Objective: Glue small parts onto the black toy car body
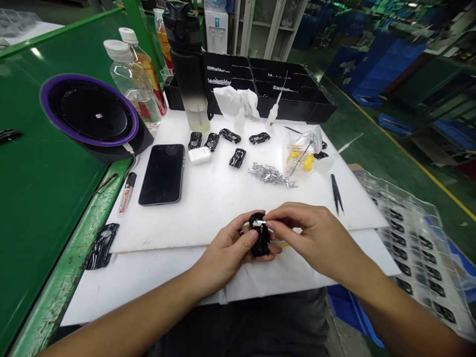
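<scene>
Fingers of the right hand [316,235] pinch together on a small silvery piece [259,223] at the black car shell [262,246]; contact with the shell unclear. Left hand [231,244] grips the shell over the white board's [208,201] near edge, presumably steadying it and keeping its face accessible. Silvery parts [268,174] lie piled beyond, probably for easy picking; tweezers [336,193] at right. Phone [162,173] takes up room at left.

Bright, diffuse light washes the white work board [208,198], shadows faint; glare spots the green partition [29,178]. Detail sinks into the held black toy-car body [262,244] — while the stacked blue crates [388,64] look dim, blurred, slanted by wide-angle distortion.
</scene>
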Action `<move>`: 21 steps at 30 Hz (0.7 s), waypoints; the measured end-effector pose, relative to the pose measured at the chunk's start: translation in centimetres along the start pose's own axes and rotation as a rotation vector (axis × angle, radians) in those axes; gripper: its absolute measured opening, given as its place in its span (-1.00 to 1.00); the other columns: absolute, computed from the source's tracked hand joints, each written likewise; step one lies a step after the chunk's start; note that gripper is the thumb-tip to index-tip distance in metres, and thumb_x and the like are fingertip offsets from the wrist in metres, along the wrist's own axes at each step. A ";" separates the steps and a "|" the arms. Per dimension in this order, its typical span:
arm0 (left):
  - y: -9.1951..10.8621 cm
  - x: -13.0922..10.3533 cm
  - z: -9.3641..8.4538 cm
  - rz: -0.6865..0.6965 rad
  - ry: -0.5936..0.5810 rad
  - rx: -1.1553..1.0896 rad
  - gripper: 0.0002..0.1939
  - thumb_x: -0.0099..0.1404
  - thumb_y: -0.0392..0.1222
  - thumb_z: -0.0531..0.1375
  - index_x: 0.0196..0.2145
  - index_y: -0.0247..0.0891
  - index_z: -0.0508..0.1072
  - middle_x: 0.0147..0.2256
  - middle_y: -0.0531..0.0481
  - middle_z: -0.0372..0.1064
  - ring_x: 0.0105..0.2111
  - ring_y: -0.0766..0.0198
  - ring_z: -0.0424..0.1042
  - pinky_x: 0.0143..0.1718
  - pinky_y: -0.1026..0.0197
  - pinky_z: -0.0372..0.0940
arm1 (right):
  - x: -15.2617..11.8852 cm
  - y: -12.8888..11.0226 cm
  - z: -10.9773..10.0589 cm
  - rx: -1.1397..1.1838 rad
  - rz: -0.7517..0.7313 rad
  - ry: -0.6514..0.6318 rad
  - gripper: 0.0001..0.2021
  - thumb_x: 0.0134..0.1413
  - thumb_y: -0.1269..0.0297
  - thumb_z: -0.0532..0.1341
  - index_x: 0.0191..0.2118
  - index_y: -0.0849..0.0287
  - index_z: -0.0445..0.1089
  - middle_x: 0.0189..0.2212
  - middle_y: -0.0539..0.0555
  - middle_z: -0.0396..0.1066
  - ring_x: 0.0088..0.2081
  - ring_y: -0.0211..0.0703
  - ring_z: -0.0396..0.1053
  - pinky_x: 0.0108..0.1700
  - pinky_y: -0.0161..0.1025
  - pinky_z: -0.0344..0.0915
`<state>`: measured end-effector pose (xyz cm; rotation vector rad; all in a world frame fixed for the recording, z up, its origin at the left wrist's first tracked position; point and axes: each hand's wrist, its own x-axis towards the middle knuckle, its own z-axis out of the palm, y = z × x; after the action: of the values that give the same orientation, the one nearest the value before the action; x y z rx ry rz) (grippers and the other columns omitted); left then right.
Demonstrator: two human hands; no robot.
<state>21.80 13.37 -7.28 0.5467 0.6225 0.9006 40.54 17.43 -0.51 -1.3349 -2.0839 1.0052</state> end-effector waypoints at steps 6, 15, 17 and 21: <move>0.0 0.1 0.1 0.029 -0.007 0.037 -0.54 0.43 -0.06 0.28 0.22 -0.17 0.40 0.00 -0.14 0.51 -0.05 0.05 0.58 0.10 -0.05 0.44 | 0.4 -0.3 0.4 -0.032 -0.063 0.039 -0.83 0.28 0.43 0.28 -0.19 0.03 0.61 -0.29 -0.06 0.56 -0.30 -0.22 0.49 -0.27 -0.34 0.40; -0.1 0.0 0.5 0.034 0.063 0.048 -0.62 0.42 -0.07 0.28 0.14 -0.23 0.47 0.00 -0.14 0.52 -0.08 0.08 0.57 0.04 -0.03 0.47 | 0.1 -0.4 1.2 -0.074 -0.105 0.104 -0.86 0.26 0.43 0.26 -0.24 0.11 0.58 -0.34 0.01 0.52 -0.39 -0.21 0.46 -0.47 -0.34 0.35; -0.1 -0.1 0.8 0.037 0.097 0.076 -0.67 0.42 -0.07 0.27 0.05 -0.27 0.52 -0.04 -0.14 0.54 -0.12 0.10 0.56 0.01 0.00 0.47 | -0.3 -0.6 1.6 -0.105 -0.141 0.121 -0.86 0.26 0.47 0.25 -0.24 0.12 0.56 -0.36 0.00 0.50 -0.40 -0.23 0.44 -0.43 -0.33 0.35; 0.0 -0.3 1.3 0.068 0.169 0.157 -0.76 0.43 -0.11 0.22 -0.04 -0.25 0.57 -0.10 -0.07 0.56 -0.11 0.16 0.53 -0.02 0.15 0.43 | -1.1 -0.7 2.7 -0.229 -0.226 0.164 -0.85 0.28 0.53 0.22 -0.25 0.18 0.51 -0.39 -0.01 0.44 -0.41 -0.24 0.40 -0.36 -0.28 0.32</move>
<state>22.60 12.93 -6.30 0.6395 0.8371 0.9740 38.71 15.42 -1.63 -1.2064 -2.2115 0.5578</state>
